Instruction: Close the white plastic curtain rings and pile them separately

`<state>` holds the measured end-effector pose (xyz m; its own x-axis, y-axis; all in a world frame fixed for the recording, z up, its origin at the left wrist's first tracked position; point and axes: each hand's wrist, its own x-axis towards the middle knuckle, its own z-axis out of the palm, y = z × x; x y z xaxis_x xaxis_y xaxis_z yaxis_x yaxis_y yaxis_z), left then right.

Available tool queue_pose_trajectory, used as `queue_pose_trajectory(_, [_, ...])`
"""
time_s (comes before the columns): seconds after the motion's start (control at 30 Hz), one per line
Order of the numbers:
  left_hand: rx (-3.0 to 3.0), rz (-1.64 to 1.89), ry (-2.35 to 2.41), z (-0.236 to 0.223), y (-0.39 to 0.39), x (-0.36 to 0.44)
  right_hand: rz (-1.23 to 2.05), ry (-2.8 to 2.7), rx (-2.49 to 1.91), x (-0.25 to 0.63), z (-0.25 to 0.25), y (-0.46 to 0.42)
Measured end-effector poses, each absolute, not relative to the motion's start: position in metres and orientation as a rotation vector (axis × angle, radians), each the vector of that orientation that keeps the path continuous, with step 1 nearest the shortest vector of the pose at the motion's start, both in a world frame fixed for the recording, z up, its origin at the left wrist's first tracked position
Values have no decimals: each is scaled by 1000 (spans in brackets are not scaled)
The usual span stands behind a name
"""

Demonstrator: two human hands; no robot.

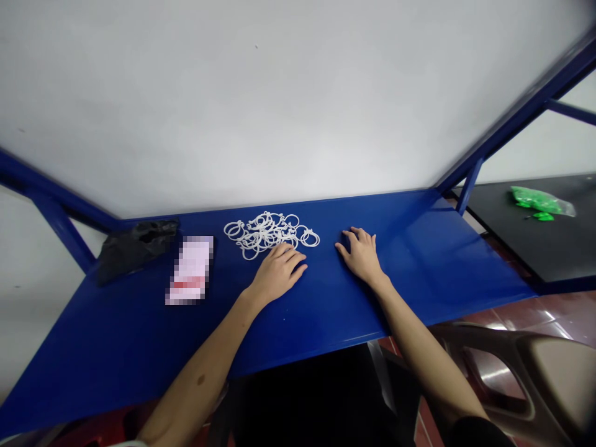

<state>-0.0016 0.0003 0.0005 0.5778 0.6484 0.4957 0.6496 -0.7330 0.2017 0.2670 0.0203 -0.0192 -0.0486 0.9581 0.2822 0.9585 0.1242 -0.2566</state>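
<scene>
A loose pile of white rings with small hooks or eyelets [265,231] lies on the blue table [316,316], near its back edge. My left hand [278,270] rests at the front of the pile, palm down with fingers stretched out. Its fingertips are close to the nearest rings or touching them; I cannot tell which. To the right of the pile, my right hand [362,253] lies flat on the tabletop, fingers apart, with nothing in it.
Left of the pile lies a pixelated pinkish rectangle [190,270], beside a crumpled black plastic bag [137,245]. Blue metal struts [470,186] rise at both ends. On a black table [516,230] at right is a bag of green items [542,202]. A brown chair [521,372] stands at lower right.
</scene>
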Motion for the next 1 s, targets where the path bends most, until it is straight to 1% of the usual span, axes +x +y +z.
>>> queue_pose_trajectory(0.57, [-2787, -877, -1142, 1, 0, -1, 18, -2027, -1887, 266, -18, 20])
queue_pose_trajectory(0.77, [-2801, -932, -1178, 1, 1, -3, 17, -2029, -1885, 266, -16, 19])
queue_pose_trajectory(1.0, [-2584, -1010, -1316, 4, 5, -6, 1, -2028, -1872, 267, -19, 20])
